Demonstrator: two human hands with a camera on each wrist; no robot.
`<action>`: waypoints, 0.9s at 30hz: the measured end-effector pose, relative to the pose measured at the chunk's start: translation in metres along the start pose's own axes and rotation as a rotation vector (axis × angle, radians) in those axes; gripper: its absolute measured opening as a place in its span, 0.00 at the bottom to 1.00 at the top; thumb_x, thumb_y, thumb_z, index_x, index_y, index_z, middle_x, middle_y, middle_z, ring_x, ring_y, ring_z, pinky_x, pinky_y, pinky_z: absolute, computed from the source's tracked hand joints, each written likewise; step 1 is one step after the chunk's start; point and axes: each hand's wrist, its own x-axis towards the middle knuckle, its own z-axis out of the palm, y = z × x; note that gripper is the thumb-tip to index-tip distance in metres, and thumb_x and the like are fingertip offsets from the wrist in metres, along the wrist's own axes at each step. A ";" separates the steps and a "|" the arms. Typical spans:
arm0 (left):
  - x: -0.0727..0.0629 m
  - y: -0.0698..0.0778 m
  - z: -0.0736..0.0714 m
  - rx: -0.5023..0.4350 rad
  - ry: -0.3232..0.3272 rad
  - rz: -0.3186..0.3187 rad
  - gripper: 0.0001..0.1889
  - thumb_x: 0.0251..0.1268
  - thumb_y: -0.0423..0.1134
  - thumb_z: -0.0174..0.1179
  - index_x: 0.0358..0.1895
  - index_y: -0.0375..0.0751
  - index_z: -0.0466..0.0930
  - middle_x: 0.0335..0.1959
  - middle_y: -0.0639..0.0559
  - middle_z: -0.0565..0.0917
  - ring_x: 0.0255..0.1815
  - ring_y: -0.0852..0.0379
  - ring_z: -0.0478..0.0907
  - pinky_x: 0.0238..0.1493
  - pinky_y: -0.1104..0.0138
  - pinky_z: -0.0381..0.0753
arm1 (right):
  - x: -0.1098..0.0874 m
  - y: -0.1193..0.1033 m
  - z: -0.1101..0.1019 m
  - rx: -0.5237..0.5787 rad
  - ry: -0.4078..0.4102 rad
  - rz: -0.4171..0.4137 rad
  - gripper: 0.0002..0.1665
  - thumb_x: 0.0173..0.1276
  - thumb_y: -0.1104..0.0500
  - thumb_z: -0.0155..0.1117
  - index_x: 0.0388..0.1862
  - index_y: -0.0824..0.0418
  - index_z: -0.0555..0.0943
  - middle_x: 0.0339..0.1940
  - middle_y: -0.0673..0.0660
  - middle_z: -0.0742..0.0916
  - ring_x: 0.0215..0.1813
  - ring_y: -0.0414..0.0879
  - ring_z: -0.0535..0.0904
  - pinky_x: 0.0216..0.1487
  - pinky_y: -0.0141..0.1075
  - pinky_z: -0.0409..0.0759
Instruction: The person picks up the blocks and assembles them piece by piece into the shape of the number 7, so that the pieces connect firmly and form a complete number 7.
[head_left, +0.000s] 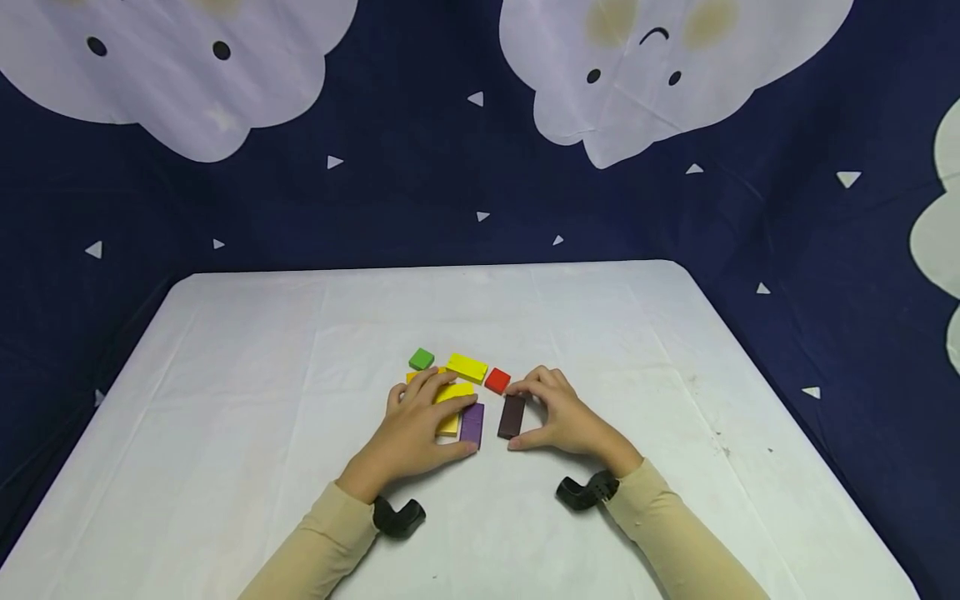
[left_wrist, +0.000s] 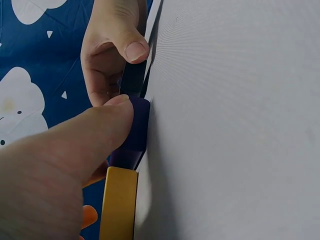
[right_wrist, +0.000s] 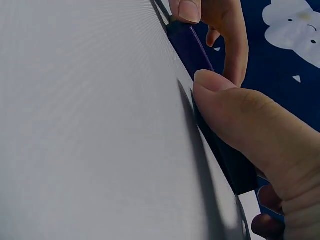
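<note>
Leftmost over the white table (head_left: pixel 225 417), the left hand (head_left: pixel 408 429) grips a purple block (head_left: pixel 472 427) between thumb and finger, partly covering some yellow blocks (head_left: pixel 455 391). Beyond that hand lies a green block (head_left: pixel 422 359), then, further right, another yellow block (head_left: pixel 467 368) and a red block (head_left: pixel 497 381). Next, just apart from the purple block, a dark brown block (head_left: pixel 512 417) sits pinched by the right hand (head_left: pixel 564 417).
</note>
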 end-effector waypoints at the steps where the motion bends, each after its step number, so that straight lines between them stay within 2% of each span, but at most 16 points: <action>1: 0.000 0.000 0.000 0.004 0.000 0.000 0.33 0.55 0.68 0.64 0.66 0.64 0.76 0.73 0.54 0.65 0.79 0.44 0.51 0.66 0.42 0.54 | 0.000 0.000 0.000 -0.001 0.000 0.002 0.42 0.42 0.40 0.84 0.59 0.41 0.79 0.49 0.42 0.75 0.55 0.41 0.64 0.58 0.42 0.65; 10: 0.001 0.001 0.001 0.011 -0.018 -0.006 0.31 0.56 0.68 0.64 0.64 0.67 0.77 0.74 0.52 0.64 0.79 0.43 0.50 0.67 0.41 0.54 | -0.002 0.004 -0.002 -0.004 0.014 0.008 0.42 0.42 0.41 0.84 0.59 0.43 0.79 0.48 0.41 0.75 0.55 0.41 0.64 0.57 0.42 0.65; 21: 0.002 -0.001 0.001 -0.010 -0.008 -0.005 0.30 0.56 0.67 0.64 0.63 0.67 0.77 0.73 0.50 0.65 0.79 0.44 0.50 0.67 0.42 0.54 | -0.010 0.010 -0.009 0.017 0.037 0.027 0.43 0.42 0.42 0.85 0.59 0.47 0.80 0.48 0.42 0.76 0.55 0.42 0.65 0.57 0.43 0.65; 27: 0.001 -0.001 0.002 0.000 -0.014 -0.001 0.31 0.56 0.68 0.64 0.64 0.68 0.76 0.73 0.51 0.65 0.79 0.44 0.50 0.67 0.43 0.54 | -0.016 0.013 -0.012 0.008 0.038 0.035 0.43 0.42 0.41 0.84 0.60 0.45 0.79 0.49 0.41 0.76 0.55 0.41 0.64 0.57 0.42 0.64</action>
